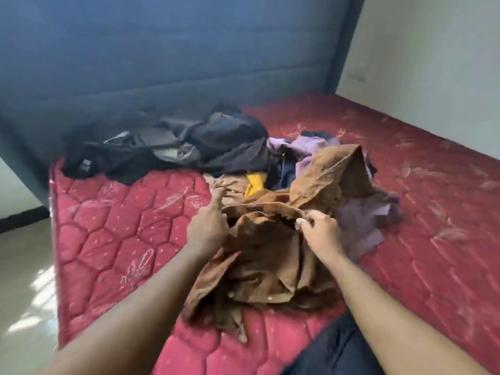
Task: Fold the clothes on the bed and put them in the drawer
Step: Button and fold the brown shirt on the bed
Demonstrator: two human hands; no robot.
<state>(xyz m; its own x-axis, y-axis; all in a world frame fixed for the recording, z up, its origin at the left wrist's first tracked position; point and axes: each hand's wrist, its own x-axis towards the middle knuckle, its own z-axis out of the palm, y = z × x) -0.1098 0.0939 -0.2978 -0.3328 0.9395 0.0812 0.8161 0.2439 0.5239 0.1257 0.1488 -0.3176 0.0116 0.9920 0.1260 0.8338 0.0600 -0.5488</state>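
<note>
A crumpled brown button shirt (265, 269) lies on the red quilted mattress (113, 226) in front of me. My left hand (208, 228) grips the shirt's left collar edge, its index finger pointing up and away. My right hand (319, 234) pinches the collar's right side between thumb and fingers. Part of the brown shirt rises in a peak behind my hands. Behind it sits a heap of lilac cloth (313, 150), a yellow piece (255, 182) and dark blue clothing (286, 169). No drawer is in view.
A pile of black and grey clothes (176, 147) spreads across the far left of the mattress, against the blue padded headboard (176, 50). A pale wall (433, 55) stands to the right, and tiled floor (24, 280) lies off the left edge. Dark fabric (338, 350) covers my knee.
</note>
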